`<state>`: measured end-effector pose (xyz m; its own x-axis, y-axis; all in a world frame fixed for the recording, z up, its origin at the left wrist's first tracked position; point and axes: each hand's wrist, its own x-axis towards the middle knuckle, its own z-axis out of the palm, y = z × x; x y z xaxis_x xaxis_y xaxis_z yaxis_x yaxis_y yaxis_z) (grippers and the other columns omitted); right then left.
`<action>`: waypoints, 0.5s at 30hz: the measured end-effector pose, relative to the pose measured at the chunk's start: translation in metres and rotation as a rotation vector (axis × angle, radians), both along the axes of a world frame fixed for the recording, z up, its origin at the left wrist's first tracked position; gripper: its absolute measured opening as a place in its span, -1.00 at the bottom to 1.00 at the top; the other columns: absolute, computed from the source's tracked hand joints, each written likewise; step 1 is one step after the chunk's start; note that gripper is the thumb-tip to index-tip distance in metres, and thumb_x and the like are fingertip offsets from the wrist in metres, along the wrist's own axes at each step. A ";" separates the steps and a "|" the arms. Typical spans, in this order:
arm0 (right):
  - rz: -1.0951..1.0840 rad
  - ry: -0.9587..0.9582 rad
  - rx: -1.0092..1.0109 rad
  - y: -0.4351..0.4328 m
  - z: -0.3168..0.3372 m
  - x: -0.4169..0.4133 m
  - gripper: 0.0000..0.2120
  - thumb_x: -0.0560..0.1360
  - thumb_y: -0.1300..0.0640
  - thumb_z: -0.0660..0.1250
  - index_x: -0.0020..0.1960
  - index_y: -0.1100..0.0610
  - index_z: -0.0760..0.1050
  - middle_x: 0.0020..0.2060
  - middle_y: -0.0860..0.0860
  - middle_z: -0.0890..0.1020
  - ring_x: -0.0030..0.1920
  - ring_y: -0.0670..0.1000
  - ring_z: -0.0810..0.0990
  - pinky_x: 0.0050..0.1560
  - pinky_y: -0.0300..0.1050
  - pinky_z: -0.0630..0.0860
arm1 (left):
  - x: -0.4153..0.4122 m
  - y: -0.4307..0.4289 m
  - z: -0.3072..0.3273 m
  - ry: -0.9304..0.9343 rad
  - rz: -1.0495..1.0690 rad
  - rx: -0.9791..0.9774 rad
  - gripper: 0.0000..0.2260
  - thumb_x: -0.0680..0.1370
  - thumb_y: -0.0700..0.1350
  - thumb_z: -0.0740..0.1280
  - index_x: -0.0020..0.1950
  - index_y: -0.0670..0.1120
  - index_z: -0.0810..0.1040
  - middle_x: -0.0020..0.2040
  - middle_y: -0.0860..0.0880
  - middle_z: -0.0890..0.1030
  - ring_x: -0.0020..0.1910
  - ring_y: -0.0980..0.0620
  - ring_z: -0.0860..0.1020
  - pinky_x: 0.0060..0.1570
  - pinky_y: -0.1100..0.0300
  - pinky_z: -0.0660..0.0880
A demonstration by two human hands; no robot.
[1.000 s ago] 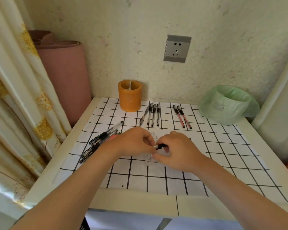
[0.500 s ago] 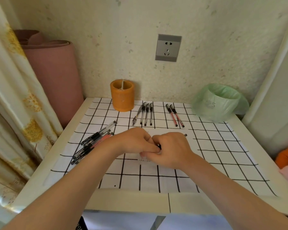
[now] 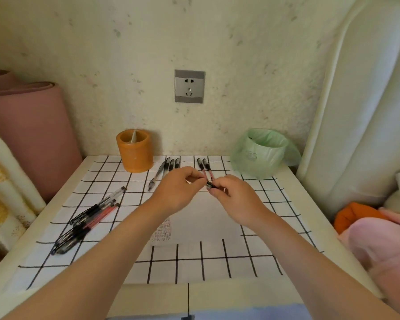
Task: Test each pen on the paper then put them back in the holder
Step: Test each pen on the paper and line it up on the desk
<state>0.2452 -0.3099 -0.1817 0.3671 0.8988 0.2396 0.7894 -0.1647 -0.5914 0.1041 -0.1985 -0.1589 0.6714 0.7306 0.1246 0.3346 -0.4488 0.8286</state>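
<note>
Both hands are raised over the middle of the desk [image 3: 217, 294]. The left hand [image 3: 179, 191] and right hand [image 3: 234, 200] meet on one held pen [image 3: 211, 185]. The right grip is curled round the barrel and the left grip pinches the pen's far end, probably the cap, though whether it is going on or coming off cannot be told. The pen is in the air above the far edge of the paper [image 3: 206, 222], not touching it. Risks: the small cap could slip from the pinch and roll off the grid cloth [image 3: 194, 262]. A sharp tug could send an elbow or wrist into the two red pens [image 3: 203, 166] just beyond the hands, or into the row of black pens [image 3: 165, 170] beside them. Mixing tested and untested pens is the other hazard if this one is dropped into the wrong group. The pile of pens [image 3: 88, 220] lies at the near left, well apart. The orange holder [image 3: 134, 151] stands far left against the wall with nothing blocking it, but the route there passes over the black row. A green-bagged bin [image 3: 261, 155] sits far right, with a wall socket [image 3: 189, 86] above. A pink roll [image 3: 26, 135] is off the left edge, and pink cloth [image 3: 379, 241] is off the right.
</note>
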 end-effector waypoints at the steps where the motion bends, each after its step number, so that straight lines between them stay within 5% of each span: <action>1: -0.036 -0.020 -0.001 -0.006 0.002 0.010 -0.90 0.58 0.00 0.31 0.00 -0.04 0.60 -0.15 -0.08 0.55 -0.16 -0.06 0.51 -0.05 -0.02 0.49 | 0.010 -0.003 -0.003 -0.003 -0.005 0.009 -0.92 0.57 -0.03 0.38 0.04 0.05 0.62 -0.09 0.14 0.65 -0.11 0.19 0.58 -0.09 0.25 0.48; 4: -0.143 0.063 0.097 -0.020 0.012 0.040 -0.92 0.57 0.03 0.34 -0.03 -0.11 0.60 -0.22 -0.14 0.58 -0.20 -0.13 0.51 -0.13 -0.11 0.44 | 0.037 -0.008 -0.011 0.075 -0.064 0.083 -0.86 0.59 -0.02 0.34 0.15 0.10 0.57 0.01 0.19 0.60 -0.06 0.17 0.55 -0.13 0.33 0.45; 7: -0.195 0.179 0.193 -0.023 0.028 0.067 -0.91 0.55 0.04 0.36 -0.13 -0.08 0.59 -0.35 -0.15 0.53 -0.32 -0.17 0.46 -0.23 -0.17 0.36 | 0.061 -0.009 -0.020 0.214 -0.192 0.239 -0.84 0.59 0.00 0.33 0.16 0.09 0.59 0.10 0.14 0.58 0.05 0.15 0.51 0.06 0.23 0.50; 11: -0.271 0.194 0.288 -0.008 0.055 0.100 -0.93 0.54 0.08 0.37 0.01 -0.01 0.60 -0.22 -0.13 0.61 -0.31 -0.18 0.49 -0.24 -0.22 0.39 | 0.088 -0.012 -0.031 0.396 -0.321 0.340 -0.74 0.57 0.08 0.34 0.26 0.12 0.54 0.27 0.07 0.50 0.31 0.06 0.37 0.29 0.00 0.42; 15: -0.347 0.107 0.368 0.016 0.084 0.131 -0.94 0.56 0.12 0.35 0.01 -0.01 0.51 -0.22 -0.16 0.55 -0.25 -0.18 0.47 -0.26 -0.35 0.32 | 0.100 -0.013 -0.040 0.462 -0.412 0.349 -0.58 0.53 0.12 0.38 0.37 0.11 0.46 0.33 0.05 0.44 0.37 0.05 0.28 0.34 0.02 0.36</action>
<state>0.3760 -0.2939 -0.0974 0.6684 0.5831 0.4618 0.6570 -0.1719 -0.7340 0.2041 -0.2118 -0.1986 0.9249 0.3756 -0.0588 0.3633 -0.8275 0.4282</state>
